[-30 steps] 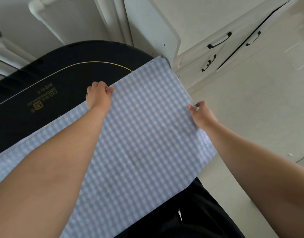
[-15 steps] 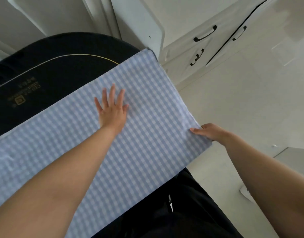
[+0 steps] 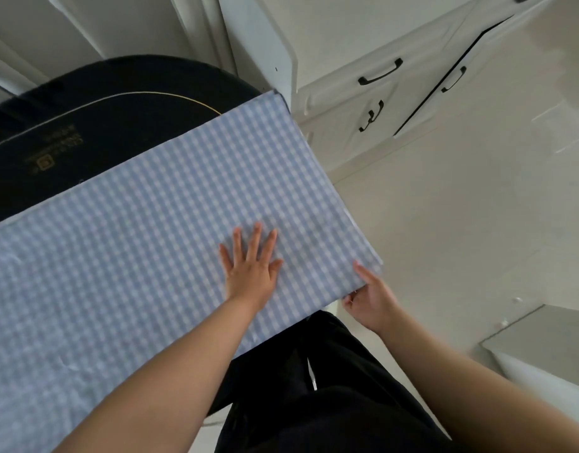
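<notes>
Now your left fingers [image 3: 254, 239] are straight and spread apart, lying flat on the blue checked cloth [image 3: 170, 223] with the thumb out to the side. The palm of your left hand [image 3: 249, 268] presses down on the fabric too, a little in from its right end. Your right hand [image 3: 372, 300] is at the cloth's near right corner: the thumb lies on top of the edge and the other fingers curl underneath, so the corner is pinched between them. The two hands are near each other but not touching.

The cloth is spread smooth across the black counter [image 3: 118, 125], covering its near side and reaching its right end, where the fabric's edge hangs just over. A thin gold line and some small gold print show on the bare part of the counter beyond the cloth. Your black trousers [image 3: 314, 393] are below the near edge. White cabinets [image 3: 379, 103] with black handles stand to the right, above a pale floor [image 3: 445, 240].
</notes>
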